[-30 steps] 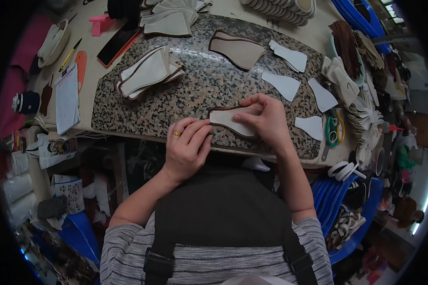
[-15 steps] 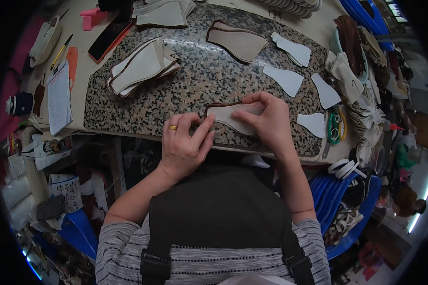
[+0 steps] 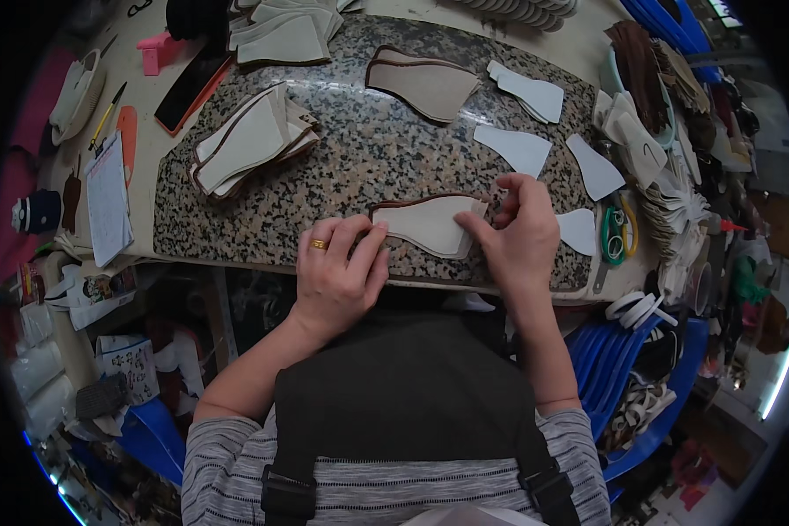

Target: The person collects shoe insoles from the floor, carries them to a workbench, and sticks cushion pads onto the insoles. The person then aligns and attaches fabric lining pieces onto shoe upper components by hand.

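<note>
A cream, bottle-shaped cut piece with a brown edge (image 3: 423,224) lies near the front of the speckled stone slab (image 3: 324,197). It looks like leather or lined material, in more than one layer. At its narrow left end, my left hand (image 3: 337,273) holds it down with bent fingers, the index fingertip on the corner. My right hand (image 3: 526,235) is by the wide right end. Its thumb touches or hovers just over that end, while the index finger is raised and apart from the thumb. Behind the hands is a stack of similar cream pieces (image 3: 245,145).
Taupe brown-edged pieces (image 3: 422,86) lie farther back. White shaped pieces (image 3: 513,151) are spread at the right, near green-handled scissors (image 3: 614,237). On the left are a clipboard with paper (image 3: 108,202), a phone (image 3: 188,92) and a yellow pen (image 3: 110,114).
My right hand has loosened from the piece and shifted right, uncovering its wide end. My left hand stays at the left end. The whole view has shifted slightly.
</note>
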`<state>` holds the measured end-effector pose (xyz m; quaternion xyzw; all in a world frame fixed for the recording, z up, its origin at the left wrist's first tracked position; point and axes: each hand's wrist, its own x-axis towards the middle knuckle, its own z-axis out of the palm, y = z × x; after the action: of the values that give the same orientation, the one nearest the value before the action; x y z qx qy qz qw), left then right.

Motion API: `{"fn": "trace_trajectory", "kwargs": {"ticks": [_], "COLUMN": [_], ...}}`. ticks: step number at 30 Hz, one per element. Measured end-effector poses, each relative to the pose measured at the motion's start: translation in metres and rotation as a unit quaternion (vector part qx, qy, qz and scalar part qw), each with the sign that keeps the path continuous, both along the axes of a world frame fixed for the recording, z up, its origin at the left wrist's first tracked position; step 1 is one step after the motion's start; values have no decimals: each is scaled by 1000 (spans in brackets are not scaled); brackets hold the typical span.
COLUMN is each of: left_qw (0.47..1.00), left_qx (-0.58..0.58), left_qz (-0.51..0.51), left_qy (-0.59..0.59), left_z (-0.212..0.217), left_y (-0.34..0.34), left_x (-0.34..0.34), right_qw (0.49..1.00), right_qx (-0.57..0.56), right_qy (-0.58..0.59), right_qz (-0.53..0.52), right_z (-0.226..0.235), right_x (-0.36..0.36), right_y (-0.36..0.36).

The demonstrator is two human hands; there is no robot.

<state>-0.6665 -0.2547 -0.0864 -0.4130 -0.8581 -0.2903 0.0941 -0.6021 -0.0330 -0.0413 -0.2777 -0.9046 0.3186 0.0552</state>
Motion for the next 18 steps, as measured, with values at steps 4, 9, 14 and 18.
{"fn": "trace_trajectory", "kwargs": {"ticks": [4,9,14,18], "left_qw": [1000,999,995,992], "left_qx": [3,-14,45,85], "left_qz": [-3,-21,1,-7], "left_qy": [16,-22,-93,-89], "left_z": [7,15,17,11], "left_y": [4,2,28,22], "left_x": [-1,-9,-20,-19], "right_qw": [903,934,963,971], "right_qx": [215,233,186,218], "right_qy": [109,75,138,75], "right_qz": [355,260,136,64], "right_z": [-9,-5,-19,-24], "right_x": [17,21,-12,-29], "right_y": [-16,3,57,91]}}
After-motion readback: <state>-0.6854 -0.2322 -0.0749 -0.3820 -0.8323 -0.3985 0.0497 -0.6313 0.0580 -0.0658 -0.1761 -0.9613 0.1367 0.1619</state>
